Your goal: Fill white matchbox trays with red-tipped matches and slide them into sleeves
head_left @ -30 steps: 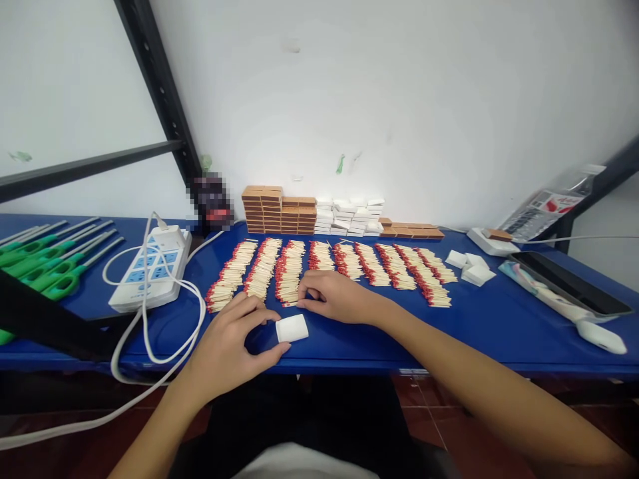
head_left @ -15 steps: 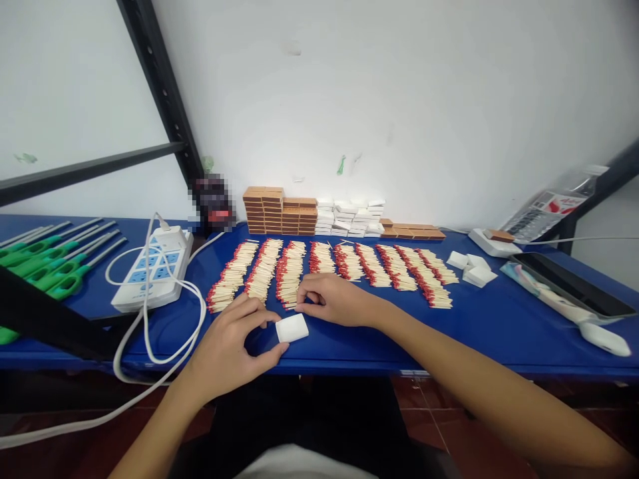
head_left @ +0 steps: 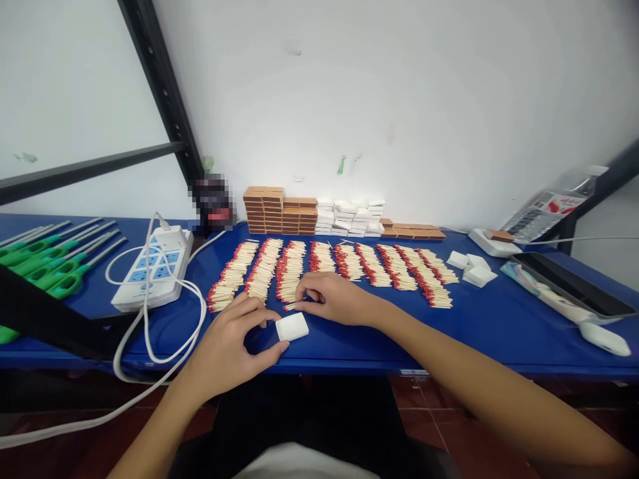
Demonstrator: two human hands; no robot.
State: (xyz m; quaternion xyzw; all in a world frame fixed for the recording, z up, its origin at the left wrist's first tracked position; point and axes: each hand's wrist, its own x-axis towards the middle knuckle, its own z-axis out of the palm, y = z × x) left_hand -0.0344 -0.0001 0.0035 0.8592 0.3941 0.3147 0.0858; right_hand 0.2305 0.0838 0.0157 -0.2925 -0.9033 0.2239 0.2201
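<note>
My left hand (head_left: 234, 346) grips the left end of a small white matchbox tray (head_left: 293, 326) between thumb and forefinger, at the desk's near side. Just beyond it, my right hand (head_left: 332, 298) pinches some matches (head_left: 289, 307) at the near end of the third row. Their red heads point left, and how many are in the pinch is hidden by the fingers. Slanting rows of red-headed matches (head_left: 291, 266) lie across the blue desk (head_left: 349, 339), several on each side of the right hand.
Stacked brown matchboxes (head_left: 263, 211) and white trays (head_left: 349, 217) line the wall. Loose white trays (head_left: 476, 269) lie right, near a phone (head_left: 574, 283), a packaged item (head_left: 544, 293) and a leaning bottle (head_left: 554, 203). Left are a power strip (head_left: 154, 269), white cables (head_left: 144, 332) and green-handled tools (head_left: 54, 266).
My right hand has shifted very slightly, and a few matches now stick out at its fingertips, apart from the row's near end. My left hand and the tray have barely moved.
</note>
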